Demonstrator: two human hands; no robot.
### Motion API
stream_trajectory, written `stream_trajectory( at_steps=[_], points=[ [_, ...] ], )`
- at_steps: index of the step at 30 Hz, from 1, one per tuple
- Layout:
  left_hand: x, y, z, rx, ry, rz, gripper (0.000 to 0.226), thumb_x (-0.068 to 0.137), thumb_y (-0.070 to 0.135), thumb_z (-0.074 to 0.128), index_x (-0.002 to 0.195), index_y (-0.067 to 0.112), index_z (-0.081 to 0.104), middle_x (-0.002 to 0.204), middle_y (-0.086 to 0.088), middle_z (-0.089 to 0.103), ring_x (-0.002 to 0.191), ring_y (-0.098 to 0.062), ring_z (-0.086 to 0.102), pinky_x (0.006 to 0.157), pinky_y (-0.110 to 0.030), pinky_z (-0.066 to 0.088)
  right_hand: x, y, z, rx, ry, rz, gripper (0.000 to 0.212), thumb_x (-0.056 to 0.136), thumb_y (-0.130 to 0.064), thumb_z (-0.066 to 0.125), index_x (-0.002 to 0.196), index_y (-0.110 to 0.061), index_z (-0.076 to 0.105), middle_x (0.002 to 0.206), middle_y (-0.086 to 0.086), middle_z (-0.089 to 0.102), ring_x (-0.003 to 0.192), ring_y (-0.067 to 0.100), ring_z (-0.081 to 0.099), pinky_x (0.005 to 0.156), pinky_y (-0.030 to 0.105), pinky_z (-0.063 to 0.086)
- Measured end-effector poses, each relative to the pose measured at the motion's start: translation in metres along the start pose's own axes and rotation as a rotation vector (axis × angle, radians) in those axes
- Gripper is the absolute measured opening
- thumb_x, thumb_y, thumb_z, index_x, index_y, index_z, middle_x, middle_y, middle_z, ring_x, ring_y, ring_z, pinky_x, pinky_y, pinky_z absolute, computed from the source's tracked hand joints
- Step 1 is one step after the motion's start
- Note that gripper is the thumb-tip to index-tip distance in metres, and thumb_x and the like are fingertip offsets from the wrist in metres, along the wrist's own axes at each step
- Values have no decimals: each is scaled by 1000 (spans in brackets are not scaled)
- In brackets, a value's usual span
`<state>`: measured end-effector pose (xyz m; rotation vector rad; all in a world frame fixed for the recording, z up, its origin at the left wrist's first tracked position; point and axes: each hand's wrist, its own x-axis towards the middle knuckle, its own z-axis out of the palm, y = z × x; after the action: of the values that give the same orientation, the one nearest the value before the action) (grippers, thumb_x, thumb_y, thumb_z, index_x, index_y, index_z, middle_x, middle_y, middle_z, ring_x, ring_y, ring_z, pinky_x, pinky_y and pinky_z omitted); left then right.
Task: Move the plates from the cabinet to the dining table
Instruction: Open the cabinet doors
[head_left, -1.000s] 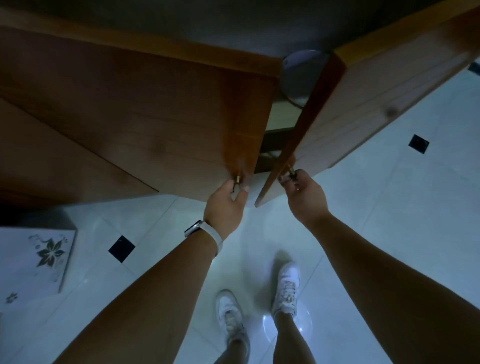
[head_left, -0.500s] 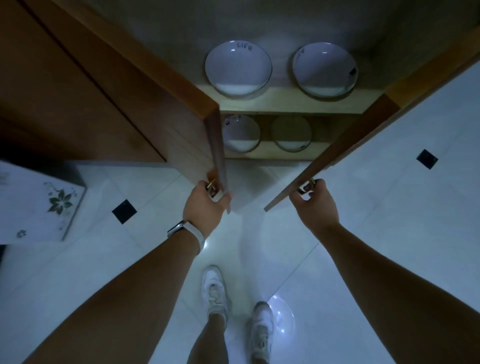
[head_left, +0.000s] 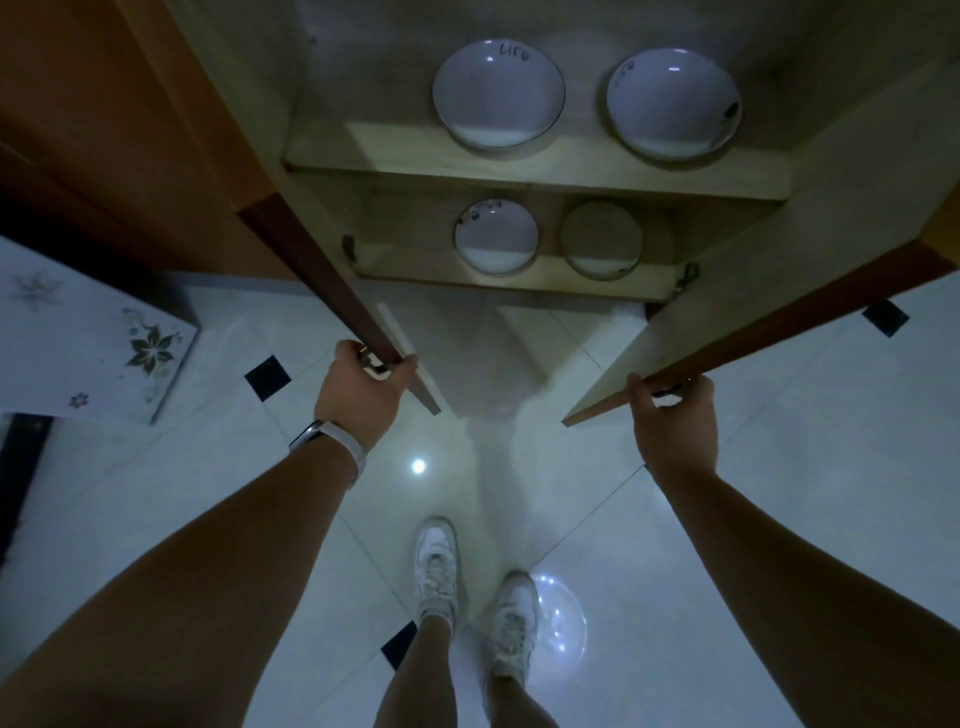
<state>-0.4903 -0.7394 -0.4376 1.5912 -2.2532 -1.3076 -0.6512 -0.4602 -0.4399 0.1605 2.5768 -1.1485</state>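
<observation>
The wooden cabinet stands open with two shelves. Two white plates lie on the upper shelf, one on the left and one on the right. On the lower shelf sit a smaller left plate and a dimmer right plate. My left hand is shut on the handle of the left door. My right hand is shut on the handle of the right door. Both doors are swung wide.
White glossy floor tiles with small black diamonds lie below. A white box with flower prints stands at the left. My two white shoes are on the floor in front of the cabinet. A watch is on my left wrist.
Both doors have swung from nearly shut to wide open, pulled apart by my hands. The plates inside have come into view. I have stepped back slightly.
</observation>
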Motion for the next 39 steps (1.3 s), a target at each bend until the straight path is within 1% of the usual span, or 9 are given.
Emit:
stream_trajectory(
  at_steps=[5,7,10,13,15,24,28,32,39],
  points=[
    [-12,-5,1,142,-54,-298,84,70,86,43,92,7,63,87,-10,69,75,-28,65,63,-35,51,-8,-1,14,-89,-89,226,66,92,-63,41,105,-3,62,99,14,69,83,25,65,75,37,54],
    [-18,6,11,-142,-92,-401,73,81,77,41,89,9,68,86,-12,72,77,-27,69,70,-36,54,-10,-9,24,263,-203,397,50,98,-54,39,96,-11,66,112,20,69,101,31,68,90,44,54],
    [-22,26,26,-687,-130,-567,51,101,46,37,124,6,57,102,-8,66,103,-31,63,80,-36,51,-9,-29,34,671,-280,530,44,102,-44,38,128,-13,56,142,19,50,129,36,49,104,49,42],
    [-34,34,40,-659,-41,-335,56,98,47,42,146,18,35,138,-10,49,133,-31,44,107,-45,39,-14,-37,44,483,-258,306,58,100,-49,37,151,-23,27,156,9,33,140,28,36,113,46,32],
    [-37,33,43,-559,-4,-162,64,97,40,51,152,31,20,156,-2,28,140,-18,32,111,-35,30,-17,-38,46,360,-254,172,62,98,-47,45,152,-39,15,161,6,19,142,27,32,114,44,33],
    [-28,51,13,-165,125,263,83,82,35,72,149,33,23,159,-3,17,144,-21,19,115,-48,26,-12,-65,21,150,-236,-215,74,87,-32,66,144,-47,22,152,-29,7,146,24,19,93,54,53],
    [-28,67,-19,14,131,365,79,79,48,66,145,37,24,157,1,19,141,-24,25,109,-52,35,-20,-88,3,-50,-178,-461,66,85,-41,63,145,-31,35,156,-13,14,145,17,16,98,55,48],
    [-25,83,-58,190,93,441,77,79,50,63,145,34,27,156,1,18,139,-27,26,97,-56,46,-25,-108,-17,-384,-172,-558,65,91,-45,56,148,-22,34,160,4,16,146,20,5,118,56,16],
    [-42,106,-112,535,130,543,77,79,40,73,144,17,37,151,-17,32,134,-35,30,109,-56,26,-45,-145,-66,-362,-166,-515,59,93,-44,51,146,-23,35,159,2,19,143,16,9,119,50,11]
  ],
)
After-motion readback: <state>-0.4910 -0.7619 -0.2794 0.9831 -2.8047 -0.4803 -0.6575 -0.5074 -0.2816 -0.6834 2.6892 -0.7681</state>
